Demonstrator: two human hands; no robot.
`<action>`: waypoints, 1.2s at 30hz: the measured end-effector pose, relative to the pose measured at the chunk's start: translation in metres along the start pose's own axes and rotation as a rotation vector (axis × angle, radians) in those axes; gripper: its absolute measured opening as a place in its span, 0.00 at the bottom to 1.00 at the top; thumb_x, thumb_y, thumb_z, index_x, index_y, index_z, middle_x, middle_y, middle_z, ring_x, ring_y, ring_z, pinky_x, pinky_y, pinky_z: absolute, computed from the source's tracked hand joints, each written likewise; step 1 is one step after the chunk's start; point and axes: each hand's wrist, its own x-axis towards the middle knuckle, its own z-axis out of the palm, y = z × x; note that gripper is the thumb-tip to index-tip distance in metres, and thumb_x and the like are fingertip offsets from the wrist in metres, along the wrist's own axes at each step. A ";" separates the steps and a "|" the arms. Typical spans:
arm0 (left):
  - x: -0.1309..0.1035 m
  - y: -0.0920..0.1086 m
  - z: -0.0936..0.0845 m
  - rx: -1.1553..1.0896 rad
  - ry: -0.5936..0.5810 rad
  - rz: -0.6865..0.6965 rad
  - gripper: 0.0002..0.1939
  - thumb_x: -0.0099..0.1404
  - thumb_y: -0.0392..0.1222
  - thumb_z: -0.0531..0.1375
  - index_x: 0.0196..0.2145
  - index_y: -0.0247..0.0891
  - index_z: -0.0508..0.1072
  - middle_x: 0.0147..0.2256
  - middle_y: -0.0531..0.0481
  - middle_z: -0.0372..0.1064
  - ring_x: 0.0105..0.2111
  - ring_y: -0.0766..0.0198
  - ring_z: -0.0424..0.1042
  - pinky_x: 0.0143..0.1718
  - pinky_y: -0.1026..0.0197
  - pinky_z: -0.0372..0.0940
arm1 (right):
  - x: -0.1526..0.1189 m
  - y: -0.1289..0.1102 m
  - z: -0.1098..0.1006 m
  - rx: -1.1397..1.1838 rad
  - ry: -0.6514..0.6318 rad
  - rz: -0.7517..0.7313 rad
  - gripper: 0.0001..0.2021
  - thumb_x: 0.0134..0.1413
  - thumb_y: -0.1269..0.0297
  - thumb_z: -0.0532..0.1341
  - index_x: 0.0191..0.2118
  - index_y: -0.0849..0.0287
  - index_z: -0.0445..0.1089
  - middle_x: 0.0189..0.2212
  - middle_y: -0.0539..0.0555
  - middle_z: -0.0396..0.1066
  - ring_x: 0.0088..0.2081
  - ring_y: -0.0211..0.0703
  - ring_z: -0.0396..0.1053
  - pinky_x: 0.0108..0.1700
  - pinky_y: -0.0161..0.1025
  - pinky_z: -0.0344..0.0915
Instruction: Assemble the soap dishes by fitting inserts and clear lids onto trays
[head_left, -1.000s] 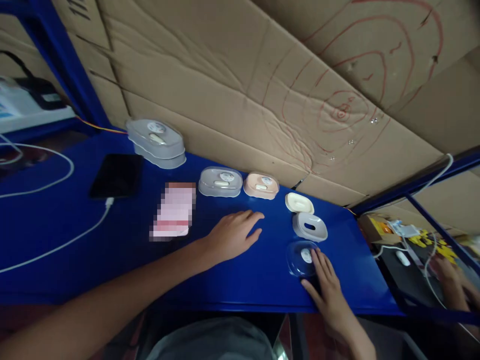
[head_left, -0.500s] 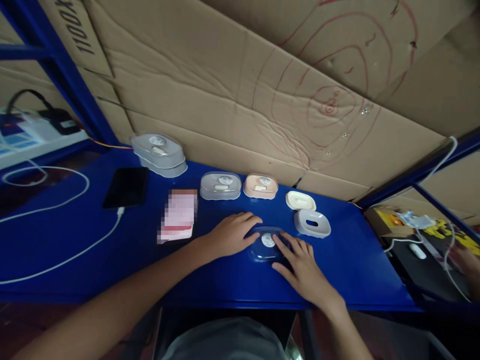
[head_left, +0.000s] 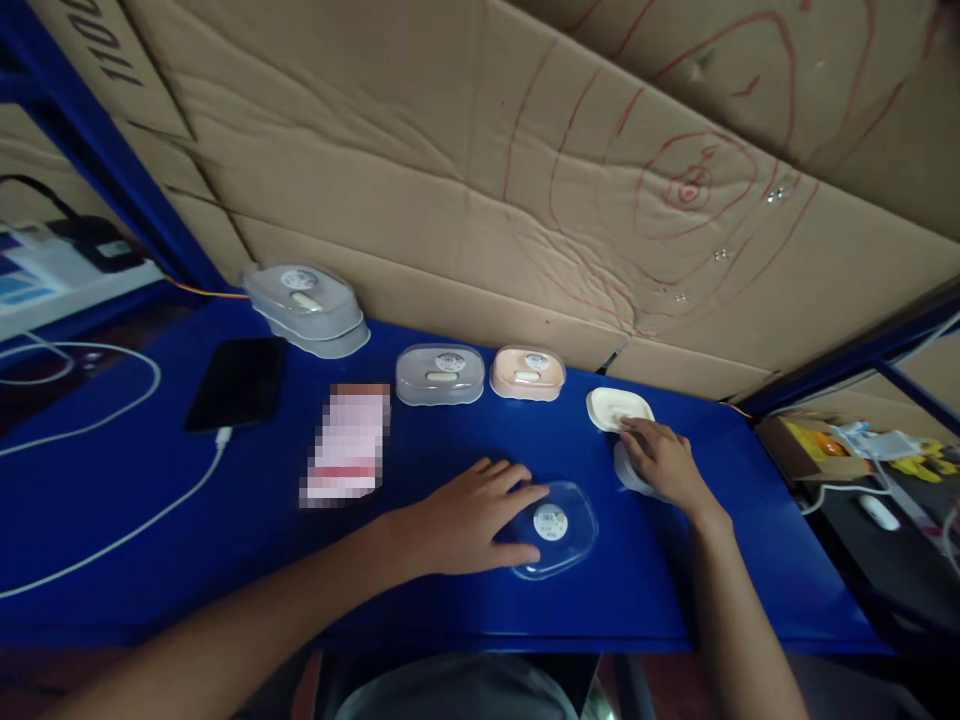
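A clear, shallow plastic lid (head_left: pixel 574 540) with a round white sticker lies on the blue tabletop in front of me. My left hand (head_left: pixel 469 520) is spread flat at its left side, thumb and index finger resting on its edge. Further right, my right hand (head_left: pixel 664 465) reaches to an oval cream-coloured dish (head_left: pixel 600 408), its fingertips pinching the near rim. Beneath that hand sits a pale grey oval box base (head_left: pixel 628 472), mostly hidden by the fingers and palm.
Along the cardboard wall (head_left: pixel 420 130) stand a peach lidded box (head_left: pixel 527 385), a grey lidded box (head_left: pixel 439 392) and stacked grey boxes (head_left: pixel 322 340). A phone with a blurred screen (head_left: pixel 349 440) and a dark phone (head_left: pixel 236 385) on a white cable (head_left: pixel 180 520) lie left.
My right hand has left the clear lid and moved right and away from me to the cream dish. The left hand stays at the lid. The view has shifted slightly.
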 end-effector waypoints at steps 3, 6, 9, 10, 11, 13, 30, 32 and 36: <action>0.000 0.001 0.003 -0.060 -0.017 0.043 0.41 0.66 0.62 0.68 0.71 0.47 0.65 0.62 0.40 0.70 0.58 0.41 0.70 0.60 0.42 0.62 | 0.000 -0.018 -0.003 0.014 -0.018 -0.047 0.18 0.74 0.56 0.52 0.58 0.53 0.75 0.58 0.61 0.78 0.60 0.63 0.74 0.63 0.68 0.60; 0.001 -0.003 0.004 -0.087 -0.022 0.019 0.39 0.68 0.60 0.67 0.71 0.47 0.65 0.63 0.38 0.70 0.58 0.40 0.71 0.60 0.41 0.63 | 0.000 -0.049 -0.002 0.032 -0.027 -0.128 0.17 0.75 0.58 0.53 0.59 0.53 0.74 0.59 0.61 0.78 0.62 0.61 0.73 0.68 0.72 0.50; 0.003 -0.008 0.002 -0.092 -0.013 -0.008 0.38 0.68 0.58 0.68 0.71 0.47 0.66 0.64 0.38 0.70 0.59 0.40 0.71 0.60 0.40 0.64 | -0.005 -0.081 -0.002 0.119 -0.054 -0.237 0.15 0.76 0.59 0.53 0.57 0.52 0.74 0.58 0.60 0.79 0.61 0.57 0.73 0.70 0.70 0.46; 0.003 -0.008 0.002 -0.101 -0.002 -0.003 0.38 0.68 0.58 0.69 0.70 0.48 0.66 0.64 0.39 0.70 0.60 0.40 0.71 0.61 0.40 0.63 | -0.007 -0.089 -0.002 0.176 -0.076 -0.279 0.15 0.77 0.59 0.52 0.57 0.52 0.74 0.57 0.59 0.79 0.61 0.56 0.74 0.70 0.70 0.46; 0.004 -0.009 0.002 -0.113 0.007 0.009 0.37 0.67 0.58 0.69 0.70 0.49 0.67 0.64 0.40 0.71 0.60 0.41 0.71 0.63 0.40 0.62 | -0.010 -0.096 -0.004 0.241 -0.104 -0.321 0.16 0.78 0.58 0.51 0.57 0.51 0.74 0.57 0.58 0.79 0.61 0.55 0.74 0.71 0.68 0.47; 0.005 -0.009 0.002 -0.135 0.011 0.045 0.36 0.67 0.59 0.69 0.68 0.51 0.68 0.64 0.42 0.72 0.62 0.43 0.70 0.65 0.40 0.60 | -0.014 -0.106 -0.008 0.363 -0.165 -0.392 0.17 0.79 0.57 0.49 0.60 0.49 0.72 0.59 0.56 0.78 0.62 0.52 0.73 0.71 0.65 0.49; 0.008 -0.033 -0.017 0.288 0.130 -0.160 0.08 0.75 0.42 0.60 0.47 0.38 0.76 0.49 0.41 0.76 0.51 0.47 0.75 0.54 0.46 0.66 | -0.040 -0.126 -0.024 0.391 -0.366 -0.652 0.51 0.53 0.37 0.72 0.76 0.48 0.53 0.72 0.63 0.61 0.74 0.63 0.55 0.76 0.66 0.42; 0.008 -0.039 -0.021 0.285 0.159 -0.217 0.07 0.72 0.43 0.63 0.45 0.39 0.76 0.48 0.41 0.75 0.51 0.47 0.75 0.55 0.46 0.66 | -0.043 -0.129 -0.020 0.373 -0.390 -0.667 0.51 0.54 0.39 0.73 0.76 0.49 0.53 0.73 0.63 0.59 0.75 0.64 0.53 0.75 0.67 0.43; 0.005 -0.046 -0.023 0.205 0.176 -0.293 0.34 0.62 0.49 0.71 0.63 0.41 0.69 0.68 0.33 0.61 0.68 0.35 0.61 0.65 0.38 0.60 | -0.042 -0.129 -0.022 0.353 -0.449 -0.631 0.53 0.51 0.43 0.76 0.77 0.49 0.52 0.75 0.64 0.56 0.75 0.64 0.53 0.74 0.65 0.48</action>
